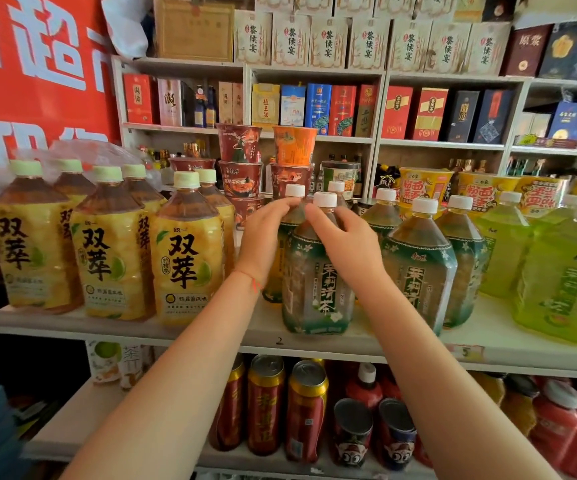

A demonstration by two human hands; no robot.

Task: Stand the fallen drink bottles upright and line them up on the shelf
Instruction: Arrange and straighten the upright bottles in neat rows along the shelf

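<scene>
We held the upright green-labelled plastic tea bottle (316,271) at the white shelf (211,336) front, left hand (266,233) and right hand (346,244) with fingers curled round its shoulders. Full, it likely handled heavy and smooth; the neck offered purchase. Yellow-labelled bottles (186,258) stood alongside; boxed goods lined the shelves behind.

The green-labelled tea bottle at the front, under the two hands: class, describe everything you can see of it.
The green-labelled tea bottle is a large clear plastic bottle with a white screw cap, sloping shoulders and amber-brown drink inside. Its dark green wrap carries white flowers and Chinese characters. It stands upright at the front edge of the white shelf, ahead of similar bottles. The right hand rests on its shoulder with fingers near the neck; the left hand reaches to the bottle just behind it.
</scene>
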